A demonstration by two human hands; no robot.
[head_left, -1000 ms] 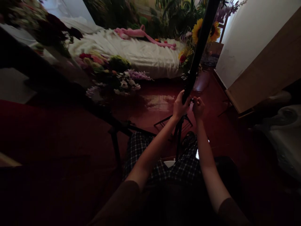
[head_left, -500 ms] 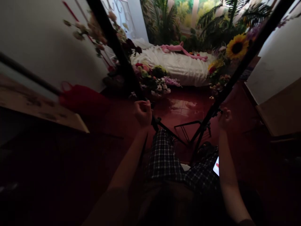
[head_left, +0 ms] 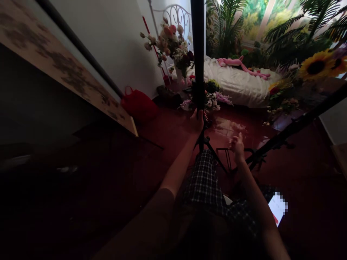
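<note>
My left hand (head_left: 198, 121) is closed round a black upright stand pole (head_left: 199, 47), low on the shaft, just above its lower joint. Between that pole and a second, slanting black stand (head_left: 290, 128), my right hand (head_left: 238, 145) is held in the air. Its fingers are partly bent and apart, with nothing visible in them. The splayed legs (head_left: 217, 160) of the stands meet the floor near my knees. A lit phone (head_left: 277, 209) lies by my right thigh.
A white-draped bed (head_left: 238, 83) with a pink plush toy (head_left: 244, 66) stands ahead, amid palms and flower bunches (head_left: 173, 43). Sunflowers (head_left: 317, 66) are at the right. To the left are a red bag (head_left: 139, 104) and a long patterned panel (head_left: 67, 70).
The view has swung left. My left hand has come to grip the left pole, which now looks upright. My right hand has left the right stand and moved inward; the right stand leans lower.
</note>
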